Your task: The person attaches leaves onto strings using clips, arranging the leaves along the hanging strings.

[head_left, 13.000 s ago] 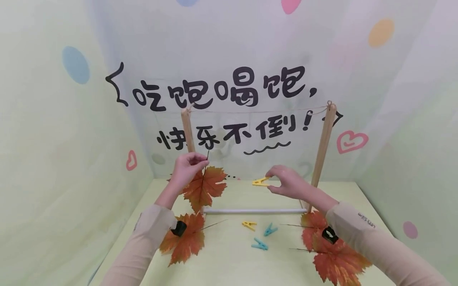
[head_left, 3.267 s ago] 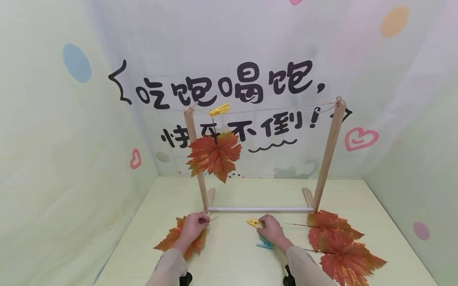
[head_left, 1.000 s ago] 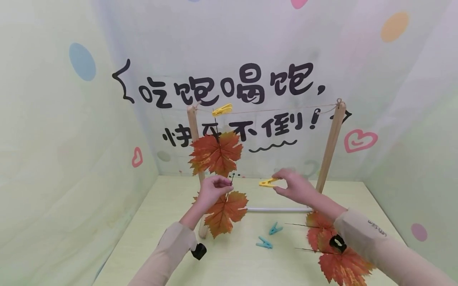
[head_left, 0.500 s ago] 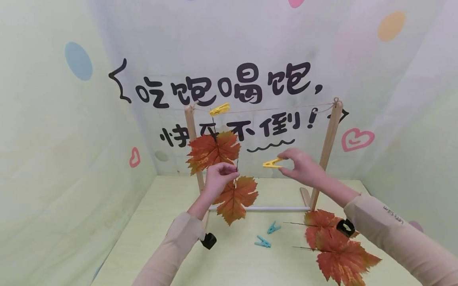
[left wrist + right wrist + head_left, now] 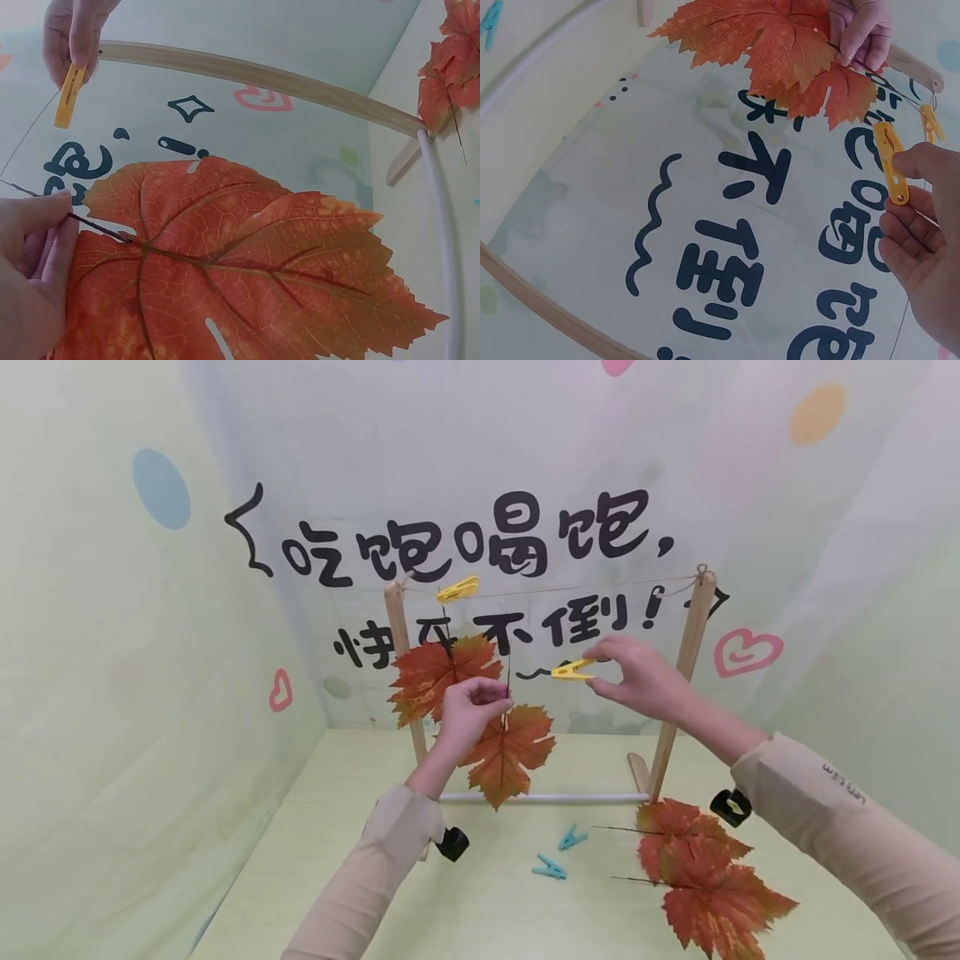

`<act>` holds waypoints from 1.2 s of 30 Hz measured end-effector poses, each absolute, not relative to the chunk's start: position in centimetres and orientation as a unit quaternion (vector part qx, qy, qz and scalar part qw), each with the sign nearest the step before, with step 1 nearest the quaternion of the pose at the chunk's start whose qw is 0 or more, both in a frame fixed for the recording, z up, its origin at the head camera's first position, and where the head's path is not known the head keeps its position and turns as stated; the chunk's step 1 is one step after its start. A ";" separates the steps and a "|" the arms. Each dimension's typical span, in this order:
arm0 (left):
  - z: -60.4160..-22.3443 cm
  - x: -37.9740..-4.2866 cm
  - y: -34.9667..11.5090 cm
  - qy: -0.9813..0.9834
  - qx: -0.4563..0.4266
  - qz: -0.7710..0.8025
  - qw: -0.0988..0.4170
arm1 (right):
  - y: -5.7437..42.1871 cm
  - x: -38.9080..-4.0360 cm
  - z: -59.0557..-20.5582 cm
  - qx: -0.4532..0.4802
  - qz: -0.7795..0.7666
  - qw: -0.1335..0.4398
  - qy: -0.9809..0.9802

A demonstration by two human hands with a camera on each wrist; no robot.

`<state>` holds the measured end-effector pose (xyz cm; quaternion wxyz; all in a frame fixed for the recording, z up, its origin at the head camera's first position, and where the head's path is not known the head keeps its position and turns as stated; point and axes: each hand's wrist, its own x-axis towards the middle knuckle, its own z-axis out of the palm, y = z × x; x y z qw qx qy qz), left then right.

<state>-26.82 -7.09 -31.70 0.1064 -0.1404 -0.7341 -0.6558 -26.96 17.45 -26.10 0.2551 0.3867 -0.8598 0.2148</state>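
My left hand [image 5: 467, 717] pinches the thin dark stem of an orange-red artificial maple leaf [image 5: 513, 750], which hangs tip down below the fingers. In the left wrist view this leaf [image 5: 225, 255] fills much of the picture. My right hand [image 5: 643, 681] holds a yellow clothespin [image 5: 570, 672] between thumb and fingers, its nose facing left towards the stem. Both hands are below the twine [image 5: 570, 588], which runs between two wooden posts. Near its left end another yellow clothespin [image 5: 458, 588] clips a second maple leaf [image 5: 435, 670], partly hidden by my left hand.
Two blue clothespins [image 5: 573, 837] lie on the table [image 5: 480, 902]. Two more leaves [image 5: 723, 902] overlap at the right, stems pointing left. A white rod [image 5: 577, 797] joins the left post [image 5: 400, 622] and right post [image 5: 681, 677] near the bottom. A printed cloth backdrop stands behind.
The first leaf, earlier in my left hand, now hangs clipped on the twine. Since then both hands have picked up another leaf and yellow clothespin from the table and raised them towards the twine.
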 end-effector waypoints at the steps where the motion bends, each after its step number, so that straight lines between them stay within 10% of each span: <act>1: -31.5 -26.9 -7.0 -0.734 -0.139 -0.655 0.111 | 17.5 -27.0 -25.9 0.391 0.212 0.260 -0.857; 36: -29.1 -32.1 -5.3 -0.681 -0.113 -0.691 0.213 | 16.2 -27.7 -21.5 0.357 0.184 0.268 -0.876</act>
